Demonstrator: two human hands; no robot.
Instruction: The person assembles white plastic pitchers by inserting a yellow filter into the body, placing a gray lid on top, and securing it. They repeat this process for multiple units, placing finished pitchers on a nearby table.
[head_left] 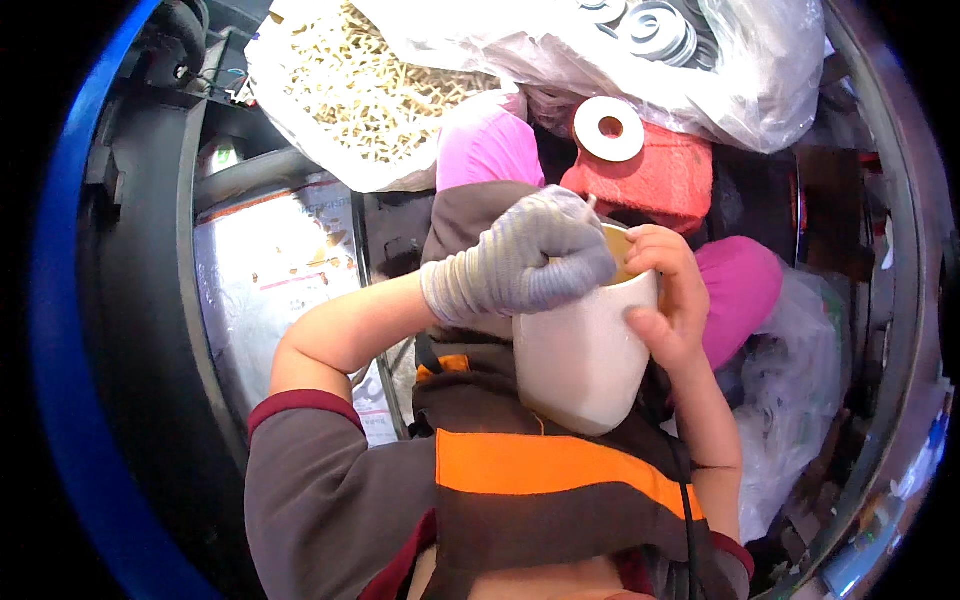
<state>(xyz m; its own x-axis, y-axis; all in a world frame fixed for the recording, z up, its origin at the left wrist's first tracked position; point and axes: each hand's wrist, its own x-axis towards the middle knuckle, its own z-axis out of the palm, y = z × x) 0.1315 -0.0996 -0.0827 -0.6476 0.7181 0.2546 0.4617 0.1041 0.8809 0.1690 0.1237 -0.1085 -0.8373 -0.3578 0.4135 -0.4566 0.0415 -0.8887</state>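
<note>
A white, smooth, tapered container (583, 360) with a yellowish inside leans against my apron in my lap, its opening tilted up. My right hand (668, 290), bare, grips its right side, with the fingers at the rim and the thumb on the outer wall. In a striped grey knit glove, my left hand (535, 250) is closed in a fist at the left of the rim. A small, thin, pale tip pokes up by its knuckles; what the fist holds is hidden. Just beyond the hands, a white ring (609, 129) lies on a red fabric-covered block (645, 180).
A white sack (375, 165) full of small beige pieces stands at the far left. At the far right, a clear plastic bag (770, 100) holds several grey rings (658, 32). More clear plastic (790, 390) lies right of my knee. A dark frame (130, 260) runs along the left.
</note>
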